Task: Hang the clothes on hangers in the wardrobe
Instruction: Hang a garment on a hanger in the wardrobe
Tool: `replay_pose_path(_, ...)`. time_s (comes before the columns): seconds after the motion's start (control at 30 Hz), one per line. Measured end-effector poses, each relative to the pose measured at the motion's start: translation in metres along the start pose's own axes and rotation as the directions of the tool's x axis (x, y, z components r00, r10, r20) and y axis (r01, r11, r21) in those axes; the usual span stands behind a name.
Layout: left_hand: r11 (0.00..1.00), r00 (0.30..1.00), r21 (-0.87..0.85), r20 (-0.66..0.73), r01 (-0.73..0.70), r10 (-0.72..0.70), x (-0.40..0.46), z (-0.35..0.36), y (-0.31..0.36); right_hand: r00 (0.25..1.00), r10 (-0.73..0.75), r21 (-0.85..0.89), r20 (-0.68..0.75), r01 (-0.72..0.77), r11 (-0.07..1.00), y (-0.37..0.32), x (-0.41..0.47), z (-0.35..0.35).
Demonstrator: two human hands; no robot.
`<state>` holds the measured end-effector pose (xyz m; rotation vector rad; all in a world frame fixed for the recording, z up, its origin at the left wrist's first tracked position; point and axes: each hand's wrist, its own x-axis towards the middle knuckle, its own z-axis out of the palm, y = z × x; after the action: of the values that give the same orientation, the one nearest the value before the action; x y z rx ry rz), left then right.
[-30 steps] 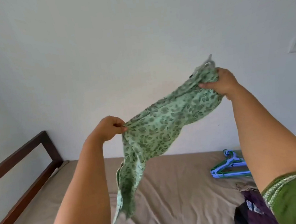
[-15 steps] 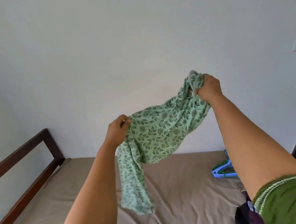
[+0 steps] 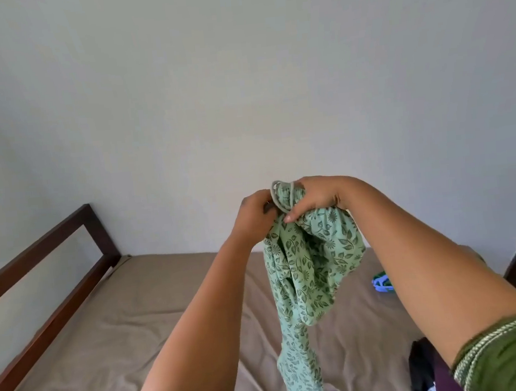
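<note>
Left grip (image 3: pixel 254 216): fingers curled on the garment's bunched top.
Right grip (image 3: pixel 313 196): clutches the same bunch.
Green leaf-print garment (image 3: pixel 308 272): hangs above the bed (image 3: pixel 136 317).
Hangers (image 3: pixel 381 281): on the bed, right.

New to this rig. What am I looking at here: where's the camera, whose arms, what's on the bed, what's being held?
There is no robot: a person wears one wide-angle camera on the head, looking forward and down, so the two arms are the wearer's own. The left hand and right hand are close together, both gripping the top of a light green leaf-print garment, which hangs bunched below them above the bed. The bed has a brown sheet and a dark wooden bed frame on the left. On the sheet, partly hidden by the right arm, lie blue and green plastic hangers. Dark clothes lie at bottom right. No wardrobe is in view.
</note>
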<state>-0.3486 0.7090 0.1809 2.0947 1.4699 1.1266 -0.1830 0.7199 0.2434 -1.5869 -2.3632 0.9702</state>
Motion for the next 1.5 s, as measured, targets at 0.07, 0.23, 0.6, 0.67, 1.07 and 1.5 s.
replay_pose_path(0.07,0.998,0.998,-0.016,-0.041,-0.058,0.057,-0.003,0.005,-0.002,0.999,0.031,-0.020,-0.042,-0.032,0.999,0.007,0.005,-0.001)
replay_pose_path(0.23,0.974,0.979,-0.222,-0.205,-0.047,0.001,-0.009,0.014,-0.003,0.952,-0.009,-0.013,-0.307,0.006,1.000,0.003,0.010,-0.006)
replay_pose_path(0.6,0.991,0.990,0.094,-0.096,-0.090,0.099,-0.059,0.049,-0.064,0.813,-0.038,-0.010,-0.581,0.040,0.999,-0.011,-0.016,-0.053)
replay_pose_path(0.67,0.981,0.977,0.153,-0.154,-0.122,0.145,-0.059,0.051,-0.070,0.788,-0.045,-0.014,-0.613,0.046,0.999,-0.013,-0.017,-0.053)
replay_pose_path(1.07,0.987,0.969,-0.042,-0.190,0.154,-0.159,-0.066,0.065,-0.087,0.651,-0.047,0.035,-0.757,0.112,0.993,-0.020,-0.014,-0.051)
replay_pose_path(1.5,0.658,0.670,-0.128,0.190,0.742,-0.718,-0.066,0.068,-0.134,0.527,0.074,0.165,-0.846,0.127,0.978,-0.009,-0.019,-0.069)
